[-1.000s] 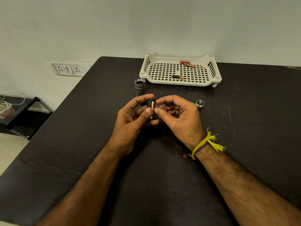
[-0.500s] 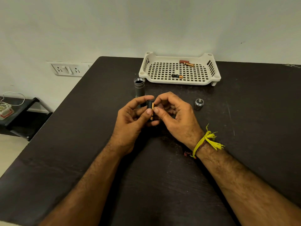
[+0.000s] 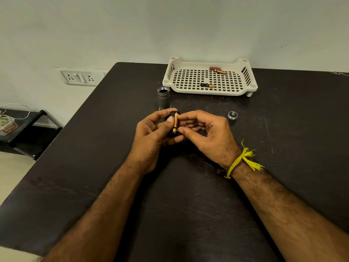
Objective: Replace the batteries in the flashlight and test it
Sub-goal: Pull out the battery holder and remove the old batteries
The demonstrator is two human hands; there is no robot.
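Now seating a battery in the holder.
My left hand grips the holder mid-table; my right hand pinches the battery. Next, press it home; flashlight tube waits at 12 o'clock.

Between the left hand and right hand sits a black battery holder with an orange-and-black battery. Beyond the left hand stands a dark grey, silver-rimmed flashlight body. Beyond both hands, a cream grid-patterned tray holds copper-coloured batteries and a black-and-copper one. The table is black-brown. A yellow thread circles the right wrist.
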